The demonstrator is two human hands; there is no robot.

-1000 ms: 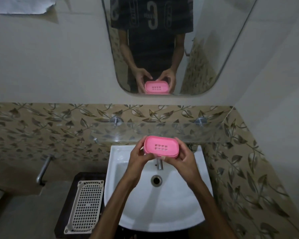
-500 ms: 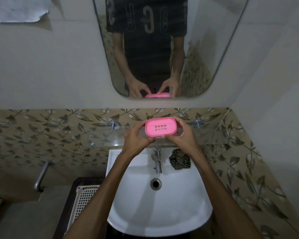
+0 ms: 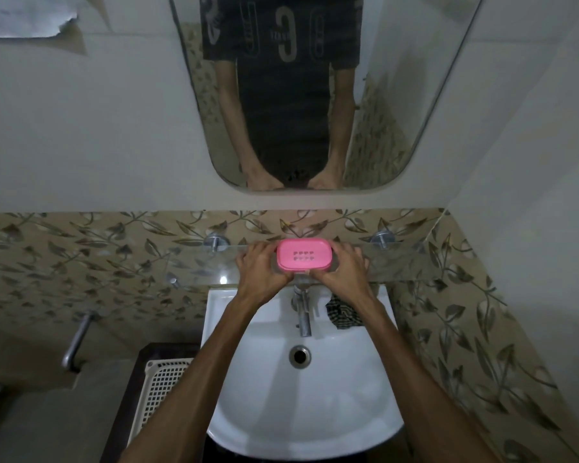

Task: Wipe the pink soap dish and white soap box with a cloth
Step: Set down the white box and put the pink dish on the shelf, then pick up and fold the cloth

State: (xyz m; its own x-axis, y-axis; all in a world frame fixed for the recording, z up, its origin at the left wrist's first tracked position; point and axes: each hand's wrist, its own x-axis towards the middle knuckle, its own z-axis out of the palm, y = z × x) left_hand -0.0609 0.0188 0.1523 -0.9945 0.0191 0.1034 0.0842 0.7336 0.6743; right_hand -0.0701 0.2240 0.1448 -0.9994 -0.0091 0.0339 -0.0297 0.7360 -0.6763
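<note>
The pink soap dish (image 3: 304, 254), oval with two rows of small drain holes, sits on the glass shelf (image 3: 194, 262) above the sink. My left hand (image 3: 261, 272) grips its left end and my right hand (image 3: 343, 272) grips its right end, fingers curled round the rim. A dark checked cloth (image 3: 343, 315) lies crumpled on the sink's back right ledge, partly hidden by my right forearm. No white soap box is in view.
A white basin (image 3: 301, 396) with a chrome tap (image 3: 303, 312) is below the shelf. A white perforated basket (image 3: 161, 389) stands on a dark surface at the left. A mirror (image 3: 381, 95) hangs above; a metal handle (image 3: 77, 342) projects from the left wall.
Both hands have carried the pink soap dish up and away from above the basin to the glass shelf. The cloth on the sink ledge has come into view.
</note>
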